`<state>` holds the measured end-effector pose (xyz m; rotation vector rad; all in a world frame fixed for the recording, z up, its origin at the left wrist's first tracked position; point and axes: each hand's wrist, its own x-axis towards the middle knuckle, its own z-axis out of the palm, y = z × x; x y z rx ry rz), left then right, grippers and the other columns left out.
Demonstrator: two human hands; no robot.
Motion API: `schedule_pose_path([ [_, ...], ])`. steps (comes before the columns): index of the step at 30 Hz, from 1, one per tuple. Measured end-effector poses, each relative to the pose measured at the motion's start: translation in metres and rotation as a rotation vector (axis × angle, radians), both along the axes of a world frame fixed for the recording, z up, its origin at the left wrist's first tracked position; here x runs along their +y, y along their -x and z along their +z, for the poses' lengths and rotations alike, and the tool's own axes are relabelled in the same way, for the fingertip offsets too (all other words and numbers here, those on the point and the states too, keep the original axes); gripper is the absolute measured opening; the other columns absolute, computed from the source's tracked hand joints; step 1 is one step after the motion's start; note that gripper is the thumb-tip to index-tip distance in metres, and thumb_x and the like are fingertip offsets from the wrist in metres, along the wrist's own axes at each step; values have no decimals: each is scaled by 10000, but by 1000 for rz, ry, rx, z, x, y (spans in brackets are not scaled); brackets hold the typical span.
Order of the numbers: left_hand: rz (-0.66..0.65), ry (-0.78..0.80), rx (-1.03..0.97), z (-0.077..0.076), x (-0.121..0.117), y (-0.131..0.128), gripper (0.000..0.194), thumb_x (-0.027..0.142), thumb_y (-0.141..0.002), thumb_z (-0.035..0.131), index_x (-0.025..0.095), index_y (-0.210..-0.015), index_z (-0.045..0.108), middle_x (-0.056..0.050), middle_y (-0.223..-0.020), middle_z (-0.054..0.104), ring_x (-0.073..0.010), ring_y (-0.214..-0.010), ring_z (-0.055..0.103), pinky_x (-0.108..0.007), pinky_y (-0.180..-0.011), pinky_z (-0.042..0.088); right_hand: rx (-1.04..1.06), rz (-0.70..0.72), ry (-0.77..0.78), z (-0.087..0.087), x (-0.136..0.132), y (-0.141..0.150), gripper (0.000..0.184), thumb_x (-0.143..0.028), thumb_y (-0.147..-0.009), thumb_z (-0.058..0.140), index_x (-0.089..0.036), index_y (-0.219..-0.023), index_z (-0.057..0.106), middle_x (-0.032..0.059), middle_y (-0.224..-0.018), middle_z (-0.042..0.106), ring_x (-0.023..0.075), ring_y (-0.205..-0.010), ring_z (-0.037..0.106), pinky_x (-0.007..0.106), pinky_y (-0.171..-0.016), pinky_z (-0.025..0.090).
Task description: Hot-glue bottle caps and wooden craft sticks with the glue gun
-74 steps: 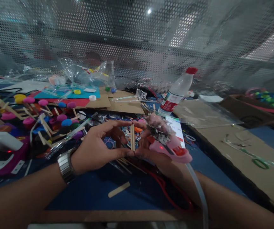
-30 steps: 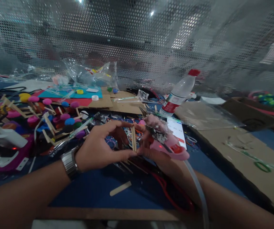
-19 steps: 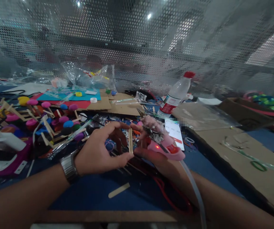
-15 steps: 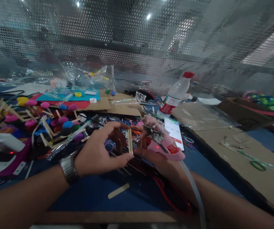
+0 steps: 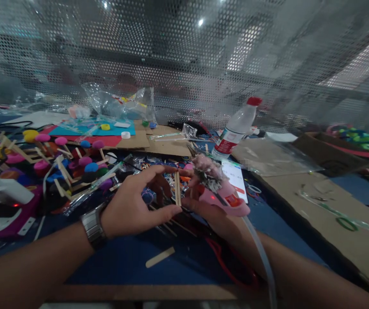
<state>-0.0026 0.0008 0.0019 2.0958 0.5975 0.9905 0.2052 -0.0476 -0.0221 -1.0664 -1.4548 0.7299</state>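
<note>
My left hand (image 5: 129, 208) pinches a pair of thin wooden craft sticks (image 5: 177, 189) by their ends, thumb below and index finger above. The sticks lie side by side and stand nearly upright. From the right side my right hand (image 5: 205, 210) has its index finger at their top and its thumb close to their lower end. Over the back of this hand sits a pink device (image 5: 226, 201) with a red light, a grey-pink fluffy part and a pale tube. Below the hands, a single craft stick (image 5: 160, 257) lies on the blue table (image 5: 113, 266).
Red-handled scissors (image 5: 228, 262) lie under my right forearm. Craft sticks with colourful clay pieces (image 5: 84, 161) crowd the left, near a purple device (image 5: 17, 223). Behind are a phone (image 5: 236, 180), a tilted bottle (image 5: 236, 128) and cardboard (image 5: 168, 146). A cardboard box (image 5: 329, 148) stands right.
Both hands keep the sticks between them. My right thumb came away slightly from the sticks' lower end and is now close to it again. The view has shifted a little.
</note>
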Motion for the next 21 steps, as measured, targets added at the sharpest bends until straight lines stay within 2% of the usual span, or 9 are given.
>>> schedule_pose_path([
  [2,-10,5,4,0,0,-1,585,293,-807,815,141,-1326,592,-17,-848,719,-151,-718,676,-274,-699,563,35,-18,-4,0,0,1,269,-248,-684,891,-262,-798,648,13,-935,738,246,-897,719,375,-758,598],
  [8,2,-44,-11,-1,-1,0,554,281,-811,801,167,-1315,602,-15,-849,736,-158,-720,686,-287,-718,567,59,-62,47,-1,-2,2,286,-272,-660,906,-257,-808,663,-4,-874,716,197,-723,674,345,-653,564],
  [11,-8,-32,-22,-1,-2,0,564,294,-796,814,170,-1303,598,-19,-828,741,-165,-706,686,-299,-714,574,146,7,142,1,-3,4,260,-335,-730,872,-250,-781,631,-8,-839,699,153,-607,620,293,-528,510],
  [14,-44,-29,-43,-1,-3,-1,575,289,-791,817,179,-1307,589,-12,-793,735,-166,-676,681,-299,-688,580,264,78,250,2,-5,5,296,-385,-796,841,-245,-793,579,-50,-744,649,81,-457,481,234,-426,400],
  [17,-58,-42,-41,-2,-5,-4,570,296,-799,821,180,-1307,590,-14,-798,739,-167,-682,690,-288,-686,586,348,130,300,4,-6,7,374,-436,-775,862,-245,-784,540,-96,-604,540,64,-425,412,205,-406,335],
  [21,-73,-19,-19,-3,-7,-5,571,321,-801,831,178,-1307,608,-27,-829,752,-168,-683,700,-277,-684,590,424,171,321,9,-6,11,447,-470,-715,897,-245,-746,512,-116,-545,471,57,-404,357,193,-380,286],
])
